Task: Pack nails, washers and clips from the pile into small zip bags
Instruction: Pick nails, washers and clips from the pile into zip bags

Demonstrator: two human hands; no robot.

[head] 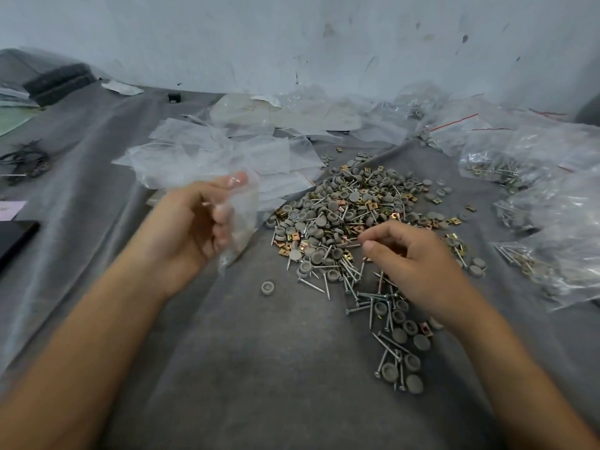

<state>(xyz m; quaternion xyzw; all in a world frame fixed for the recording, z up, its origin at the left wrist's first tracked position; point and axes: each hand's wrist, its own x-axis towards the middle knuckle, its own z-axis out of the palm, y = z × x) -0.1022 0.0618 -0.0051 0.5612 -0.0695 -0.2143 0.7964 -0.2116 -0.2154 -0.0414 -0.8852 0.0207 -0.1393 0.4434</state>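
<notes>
Centre left of my view: left hand [201, 222] raised, fingers and thumb curled round a clear zip bag [242, 206] (contents blurred). Centre: the pile [357, 196] of nails [371, 295], grey washers [324, 221] and brass clips [297, 237] lies on the grey tabletop [227, 336]. Centre right: right hand [415, 264] over the pile's near edge, thumb and forefinger drawn together; I cannot tell whether they pinch anything. Far right: filled bags [535, 170].

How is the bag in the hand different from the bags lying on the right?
The held bag is gripped in the left hand; the bags on the right lie on the cloth. Those show nails and clips inside; the held bag's contents are blurred. Both are clear plastic.
</notes>
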